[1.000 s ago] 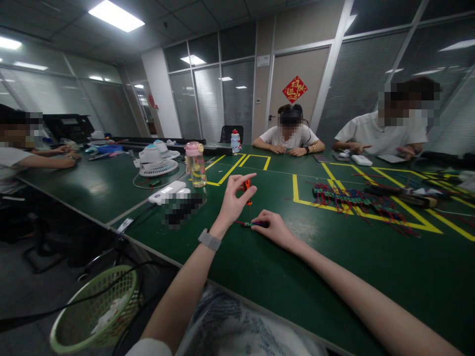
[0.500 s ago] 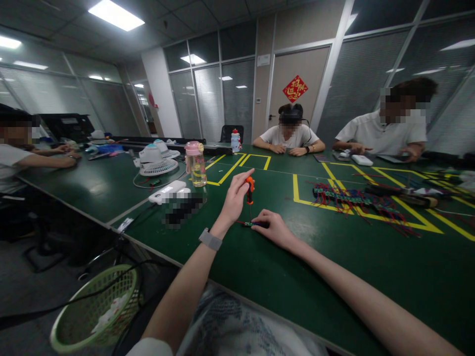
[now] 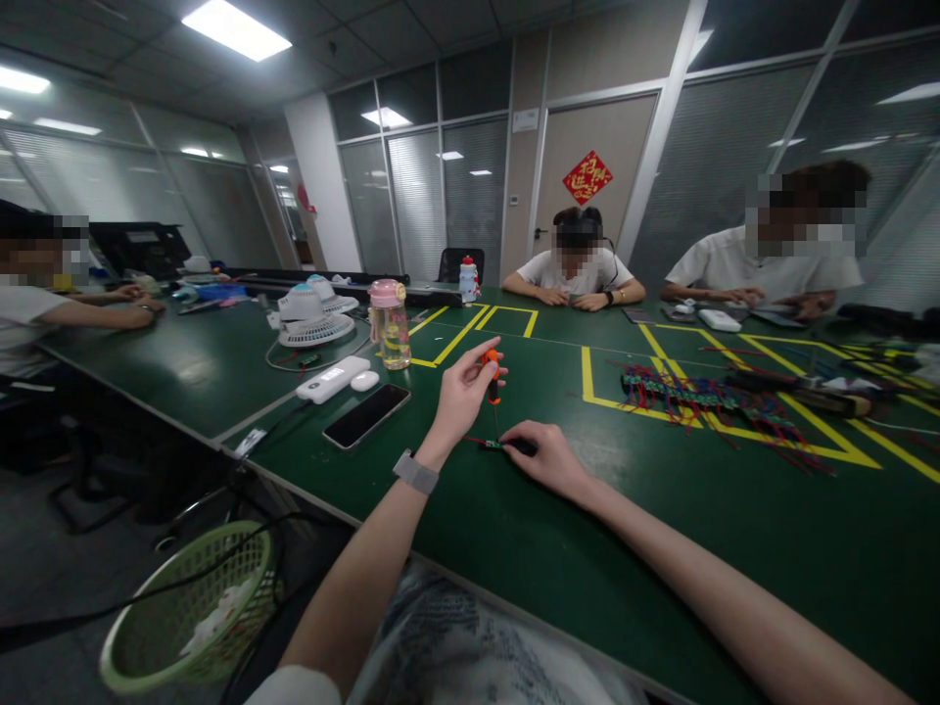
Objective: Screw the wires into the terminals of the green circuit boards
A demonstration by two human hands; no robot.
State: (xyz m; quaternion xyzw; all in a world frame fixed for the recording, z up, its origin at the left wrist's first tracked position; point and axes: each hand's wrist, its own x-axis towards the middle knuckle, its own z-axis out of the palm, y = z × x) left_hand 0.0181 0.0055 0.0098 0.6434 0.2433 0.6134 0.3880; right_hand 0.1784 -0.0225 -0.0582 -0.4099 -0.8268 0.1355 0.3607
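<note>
Upright over the table, a screwdriver [image 3: 493, 390] with an orange and black handle is gripped in my left hand [image 3: 461, 394], some fingers stretched out. Its thin shaft runs down to a small green circuit piece [image 3: 490, 446] lying on the green tabletop. A red wire leads off the piece to the left. My right hand [image 3: 552, 456] rests on the table with thumb and fingers pinched at the right end of that piece. Something dark shows under those fingers, too small to name.
Wired green boards [image 3: 697, 392] lie in a row at right, beside yellow tape lines. A phone [image 3: 367, 415], a white power bank [image 3: 333, 380], a pink-lidded bottle [image 3: 389, 328] and fans [image 3: 312, 318] stand at left. A green basket [image 3: 187, 607] is below. Several people sit around the table.
My left fingers have shifted slightly around the screwdriver handle, which stays upright over the piece. My right hand keeps nearly the same place. The view has moved a little.
</note>
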